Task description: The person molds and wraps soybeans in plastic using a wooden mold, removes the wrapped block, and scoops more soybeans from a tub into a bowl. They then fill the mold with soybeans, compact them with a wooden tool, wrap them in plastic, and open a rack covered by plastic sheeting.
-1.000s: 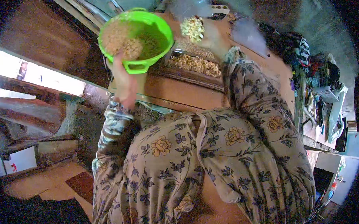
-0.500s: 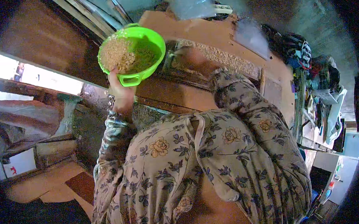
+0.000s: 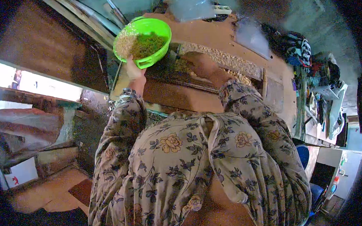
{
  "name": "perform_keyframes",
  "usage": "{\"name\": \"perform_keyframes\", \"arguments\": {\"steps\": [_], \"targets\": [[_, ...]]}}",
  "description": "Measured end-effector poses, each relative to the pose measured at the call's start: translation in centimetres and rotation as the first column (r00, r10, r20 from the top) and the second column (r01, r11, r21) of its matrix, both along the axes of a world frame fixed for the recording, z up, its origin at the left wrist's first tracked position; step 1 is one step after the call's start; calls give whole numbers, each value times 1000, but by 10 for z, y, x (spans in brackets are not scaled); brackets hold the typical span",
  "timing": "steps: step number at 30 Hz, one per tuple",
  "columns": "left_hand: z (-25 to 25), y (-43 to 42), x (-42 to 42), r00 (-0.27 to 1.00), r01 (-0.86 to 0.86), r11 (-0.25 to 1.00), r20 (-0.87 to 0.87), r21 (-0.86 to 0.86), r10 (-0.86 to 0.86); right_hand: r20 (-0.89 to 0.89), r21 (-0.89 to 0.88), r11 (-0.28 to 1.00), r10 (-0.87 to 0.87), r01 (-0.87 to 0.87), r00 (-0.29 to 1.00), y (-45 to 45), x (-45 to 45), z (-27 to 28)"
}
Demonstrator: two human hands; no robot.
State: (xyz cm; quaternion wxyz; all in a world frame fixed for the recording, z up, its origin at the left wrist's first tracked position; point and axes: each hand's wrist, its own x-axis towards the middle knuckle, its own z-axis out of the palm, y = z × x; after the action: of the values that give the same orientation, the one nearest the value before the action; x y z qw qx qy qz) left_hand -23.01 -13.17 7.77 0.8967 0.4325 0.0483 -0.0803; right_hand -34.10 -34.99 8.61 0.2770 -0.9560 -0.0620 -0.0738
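My left hand (image 3: 134,70) is closed on the near rim of a bright green plastic basin (image 3: 160,55) with a slotted handle. The basin is tilted; pale crumbly bits (image 3: 125,43) lie heaped at its left side, and a brownish-green layer (image 3: 147,45) covers part of the bottom. My right hand (image 3: 205,67) reaches into a long shallow wooden trough (image 3: 196,85) on the table. Pale chips or grains (image 3: 223,60) line the trough's far side, just beyond that hand. Its fingers are dark and smeared, so their grip does not show.
A brown tabletop (image 3: 201,30) surrounds the trough. Clear plastic bags (image 3: 192,7) lie at the back, with a white power strip (image 3: 222,9) beside them. Cluttered shelves (image 3: 325,90) stand to the right. Long boards (image 3: 78,20) lean at the upper left.
The green basin and my left hand have moved right and slightly up, farther over the table. My right hand remains at the trough and has shifted slightly right and down.
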Motion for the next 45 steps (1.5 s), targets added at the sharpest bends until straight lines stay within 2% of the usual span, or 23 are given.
{"name": "perform_keyframes", "arguments": {"steps": [1,2,4,7,9,11,13,14,15,16,17,19,21,23,25,28,30,31,33,36,40,43,45], "targets": [[1,-1,1,1000,-8,999,-20,32,8,-12,67,996,-66,66,998,7,-2,12],[1,-2,2,1000,-2,999,-22,34,2,-13,-32,998,60,-61,998,8,-2,29],[12,-6,-3,986,-80,935,-107,346,124,-30,-127,975,181,-184,983,15,0,41],[3,-4,4,986,-83,885,-90,458,139,-268,-182,978,49,-101,962,19,0,41],[11,-2,-2,982,-37,864,-142,502,125,-3,-235,951,208,-203,978,16,-13,46],[8,3,-6,974,8,840,-194,542,116,31,-167,966,206,-198,978,12,-19,45],[2,8,-10,910,-330,830,386,450,152,66,-100,976,201,-194,977,0,-20,33],[8,10,-27,826,-467,710,547,527,138,94,74,989,122,-129,988,-10,-14,15],[33,5,-62,721,-603,569,688,559,87,101,164,982,78,-94,992,-13,-11,11],[33,-5,-81,550,-641,518,810,566,-204,108,255,965,34,-61,994,-16,-8,8],[32,-14,-98,322,-684,474,812,555,-487,83,97,993,59,-67,995,-13,-10,13],[48,-32,-115,307,-680,243,570,692,-762,59,-69,994,85,-81,995,-14,-1,9],[26,-37,-106,285,-720,178,519,671,-806,-158,-61,997,34,-45,987,-15,16,-15],[7,-41,-95,305,-761,79,463,643,-832,-86,-191,978,67,-83,994,-9,25,-12],[-3,-37,-89,293,-752,90,453,653,-842,-15,-319,942,108,-107,994,-1,27,-4],[-14,-32,-90,287,-769,77,451,634,-845,-115,-135,989,-76,60,990,1,31,-7],[-19,-32,-92,288,-793,57,457,606,-842,168,-258,960,158,-111,973,-4,36,-13],[-22,-33,-93,263,-839,72,519,539,-813,169,-257,960,156,-109,973,-2,34,-8],[-30,-33,-92,238,-879,80,579,469,-780,-131,-325,943,34,-75,991,4,25,5],[-40,-31,-89,409,-754,93,576,650,-708,109,-250,958,168,-137,980,1,23,-12],[-15,-27,-100,314,-794,185,650,580,-692,-78,-33,984,-176,174,981,9,51,-61],[-11,-27,-97,317,-805,151,632,573,-707,-133,13,991,-127,129,983,17,27,-33],[-15,-24,-93,361,-781,86,559,618,-747,-116,-369,926,43,-83,992,28,6,6]]}}
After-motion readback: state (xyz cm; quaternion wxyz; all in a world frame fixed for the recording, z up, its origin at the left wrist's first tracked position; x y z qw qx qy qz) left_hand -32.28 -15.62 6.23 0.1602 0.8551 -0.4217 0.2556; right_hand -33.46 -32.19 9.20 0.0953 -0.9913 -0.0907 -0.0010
